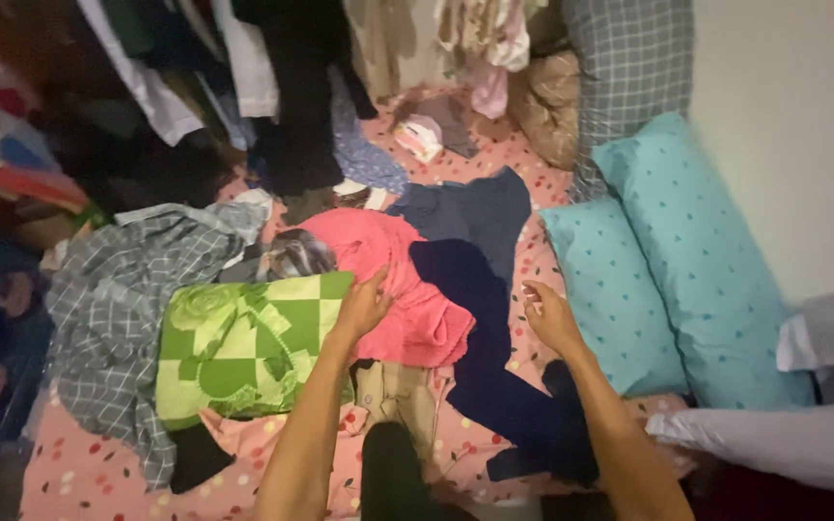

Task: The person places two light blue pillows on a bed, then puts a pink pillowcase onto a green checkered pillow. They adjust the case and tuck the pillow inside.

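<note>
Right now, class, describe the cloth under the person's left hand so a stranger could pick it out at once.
Start at the pink spotted bedsheet strewn with clothes. Near its middle lies a bright pink garment, beside the green checked pillow, with the left hand resting on its edge. It is the only plain pink piece; the dark navy garment on its other side is far darker.

A folded cloth [243, 347] lies on the bed [79, 473], left of the middle. A checked shirt [118, 299] spreads to its left and partly under it. Just right of the cloth lies a top [407, 299], with the left hand [364, 304] resting where the two meet. Right of the top, trousers [480, 318] stretch from back to front, and the right hand [547, 314] sits at their right edge. Two pillows [668, 260] lean along the wall [793, 125] on the right. Hanging clothes [243, 68] fill the back left.
</note>
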